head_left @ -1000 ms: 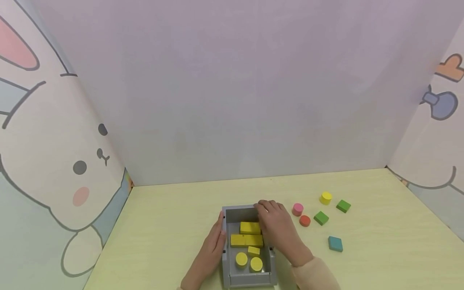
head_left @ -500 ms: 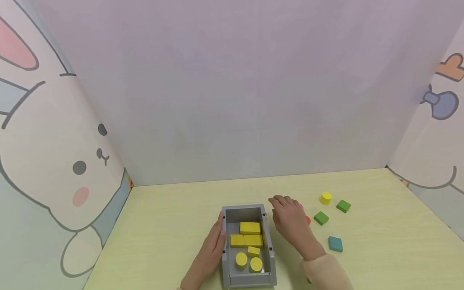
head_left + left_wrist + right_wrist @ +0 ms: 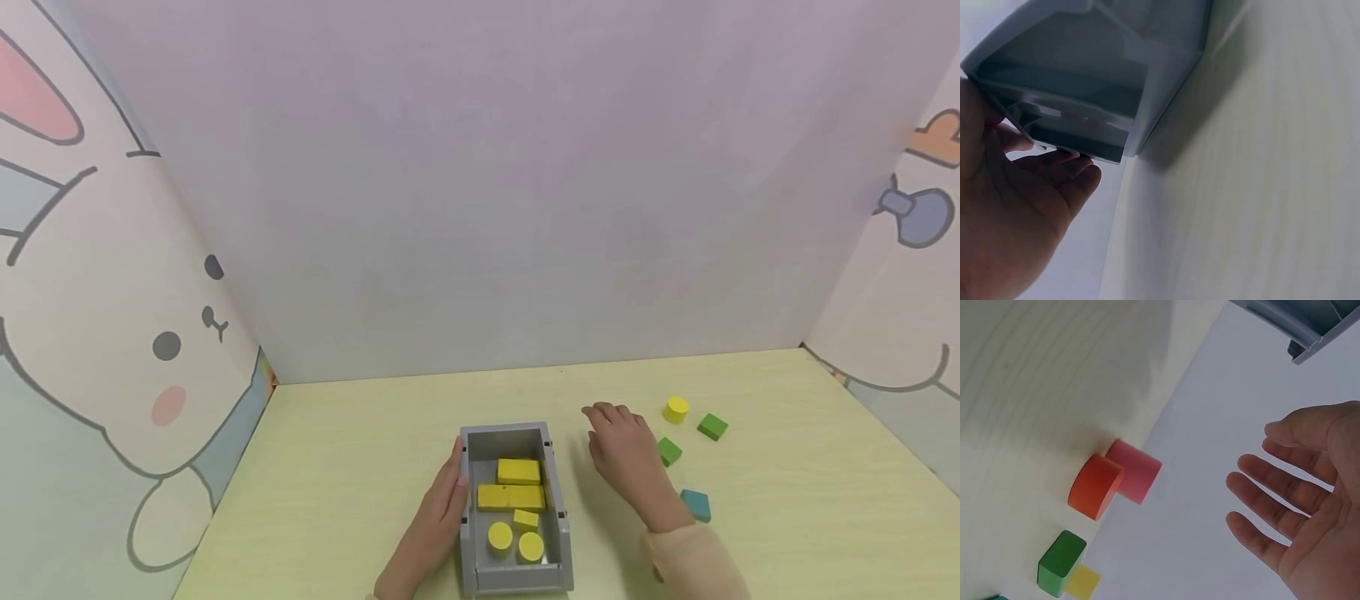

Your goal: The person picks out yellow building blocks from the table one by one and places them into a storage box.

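A grey plastic bin (image 3: 566, 575) stands at the front middle, with several yellow blocks inside. Among them are a long block (image 3: 511, 497), a shorter block (image 3: 518, 472) and two round pieces, one a cylinder (image 3: 500, 537). My left hand (image 3: 431, 521) rests along the bin's left wall; the left wrist view shows its fingers (image 3: 1085, 187) against the bin. Holding nothing, my right hand (image 3: 632, 454) hovers to the bin's right with fingers spread. It hides a red round block (image 3: 1095, 487) and a pink cylinder (image 3: 1134, 470) from the head view.
Right of my right hand lie a yellow cylinder (image 3: 676, 409), a green block (image 3: 712, 427), a second green block (image 3: 670, 451) and a teal block (image 3: 696, 505). A pale wall (image 3: 525, 208) closes off the table's back edge.
My right hand has let go of the bin's right wall and moved right, over the pink and red blocks. The left hand and the bin have stayed put.
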Tool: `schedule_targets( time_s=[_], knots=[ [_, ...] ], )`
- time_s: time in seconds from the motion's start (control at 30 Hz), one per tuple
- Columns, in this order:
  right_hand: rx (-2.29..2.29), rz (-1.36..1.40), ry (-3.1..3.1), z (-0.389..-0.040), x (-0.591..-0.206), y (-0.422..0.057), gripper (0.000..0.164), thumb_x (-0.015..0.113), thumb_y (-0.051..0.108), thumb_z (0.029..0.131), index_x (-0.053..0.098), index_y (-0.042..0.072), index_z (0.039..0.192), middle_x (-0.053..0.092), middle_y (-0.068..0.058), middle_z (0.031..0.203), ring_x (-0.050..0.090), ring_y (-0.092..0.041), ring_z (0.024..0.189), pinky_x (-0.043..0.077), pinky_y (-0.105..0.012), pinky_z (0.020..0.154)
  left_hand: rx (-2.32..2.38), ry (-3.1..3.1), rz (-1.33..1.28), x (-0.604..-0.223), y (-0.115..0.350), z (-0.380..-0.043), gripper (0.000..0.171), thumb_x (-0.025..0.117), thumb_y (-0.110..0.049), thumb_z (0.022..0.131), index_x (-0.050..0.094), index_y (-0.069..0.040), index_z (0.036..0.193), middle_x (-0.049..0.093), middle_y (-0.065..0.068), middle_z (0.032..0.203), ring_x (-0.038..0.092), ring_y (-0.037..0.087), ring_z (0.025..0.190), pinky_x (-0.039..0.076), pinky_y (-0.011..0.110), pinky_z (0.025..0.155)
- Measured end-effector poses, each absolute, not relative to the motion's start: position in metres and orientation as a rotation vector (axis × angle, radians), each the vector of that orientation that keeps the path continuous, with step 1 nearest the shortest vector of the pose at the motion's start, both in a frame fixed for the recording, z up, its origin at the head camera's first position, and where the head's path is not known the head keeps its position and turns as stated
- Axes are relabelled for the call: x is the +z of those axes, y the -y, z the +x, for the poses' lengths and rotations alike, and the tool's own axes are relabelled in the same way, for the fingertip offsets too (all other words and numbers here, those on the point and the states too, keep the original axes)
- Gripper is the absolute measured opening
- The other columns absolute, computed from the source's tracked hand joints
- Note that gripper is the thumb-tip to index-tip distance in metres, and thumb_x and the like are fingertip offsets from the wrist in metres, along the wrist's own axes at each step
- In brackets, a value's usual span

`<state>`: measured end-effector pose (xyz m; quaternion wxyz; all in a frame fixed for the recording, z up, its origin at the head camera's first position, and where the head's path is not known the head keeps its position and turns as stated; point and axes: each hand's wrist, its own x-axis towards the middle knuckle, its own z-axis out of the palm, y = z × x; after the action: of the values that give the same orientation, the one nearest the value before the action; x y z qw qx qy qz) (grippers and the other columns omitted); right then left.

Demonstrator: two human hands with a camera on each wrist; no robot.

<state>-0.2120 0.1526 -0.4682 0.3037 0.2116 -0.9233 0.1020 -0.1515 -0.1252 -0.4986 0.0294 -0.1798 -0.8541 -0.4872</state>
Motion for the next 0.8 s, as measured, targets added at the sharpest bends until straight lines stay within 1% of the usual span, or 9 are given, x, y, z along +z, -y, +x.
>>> schedule_targets(
  time_s=[0.27, 0.43, 0.5, 0.57, 0.67, 0.8],
  knots=[
    [0.27, 0.528, 2.443, -0.216, -0.47, -0.166, 0.033, 0.069, -0.002, 0.067, 0.063, -0.002, 0.1, 0.066, -0.018, 0.095, 0.059, -0.035, 0.085, 0.055, -0.05, 0.064, -1.504, 2.625, -0.569, -0.501, 0.126, -0.153, 0.05, 0.028, -0.021, 0.102, 0.007, -0.015, 0.147, 0.014, 0.008, 0.154, 0.013, 0.021, 0.137, 0.021, 0.053, 0.111],
    [0.266, 0.512, 2.425, -0.217, -0.469, -0.175, 0.028, 0.066, -0.002, 0.069, 0.064, -0.002, 0.097, 0.066, -0.018, 0.092, 0.059, -0.036, 0.082, 0.054, -0.05, 0.06, -1.509, 2.627, -0.568, -0.501, 0.125, -0.153, 0.05, 0.027, -0.021, 0.102, 0.007, -0.016, 0.147, 0.013, 0.007, 0.154, 0.013, 0.021, 0.137, 0.021, 0.053, 0.111],
    [0.269, 0.504, 2.434, -0.216, -0.468, -0.178, 0.027, 0.067, 0.0, 0.069, 0.064, -0.003, 0.096, 0.066, -0.019, 0.09, 0.059, -0.037, 0.081, 0.054, -0.05, 0.06, -1.513, 2.627, -0.565, -0.5, 0.125, -0.152, 0.05, 0.028, -0.021, 0.102, 0.007, -0.015, 0.147, 0.013, 0.007, 0.154, 0.013, 0.021, 0.137, 0.021, 0.052, 0.111],
    [0.275, 0.49, 2.468, -0.216, -0.468, -0.182, 0.031, 0.07, 0.003, 0.068, 0.063, -0.003, 0.097, 0.065, -0.019, 0.091, 0.058, -0.037, 0.082, 0.054, -0.051, 0.061, -1.517, 2.626, -0.565, -0.5, 0.125, -0.152, 0.05, 0.028, -0.021, 0.102, 0.007, -0.015, 0.147, 0.014, 0.007, 0.154, 0.013, 0.021, 0.137, 0.021, 0.052, 0.111],
    [0.295, 0.466, 2.531, -0.215, -0.466, -0.189, 0.036, 0.071, 0.002, 0.065, 0.062, -0.004, 0.099, 0.064, -0.021, 0.094, 0.056, -0.039, 0.085, 0.052, -0.053, 0.065, -1.519, 2.628, -0.564, -0.499, 0.125, -0.151, 0.05, 0.028, -0.022, 0.102, 0.007, -0.015, 0.147, 0.014, 0.007, 0.154, 0.013, 0.021, 0.137, 0.021, 0.052, 0.111],
    [0.308, 0.426, 2.592, -0.216, -0.466, -0.198, 0.034, 0.066, -0.001, 0.069, 0.061, -0.005, 0.103, 0.063, -0.024, 0.098, 0.055, -0.041, 0.088, 0.051, -0.056, 0.068, -1.516, 2.626, -0.565, -0.499, 0.125, -0.151, 0.05, 0.028, -0.023, 0.102, 0.008, -0.015, 0.147, 0.014, 0.007, 0.154, 0.013, 0.02, 0.137, 0.021, 0.052, 0.111]
  ],
)
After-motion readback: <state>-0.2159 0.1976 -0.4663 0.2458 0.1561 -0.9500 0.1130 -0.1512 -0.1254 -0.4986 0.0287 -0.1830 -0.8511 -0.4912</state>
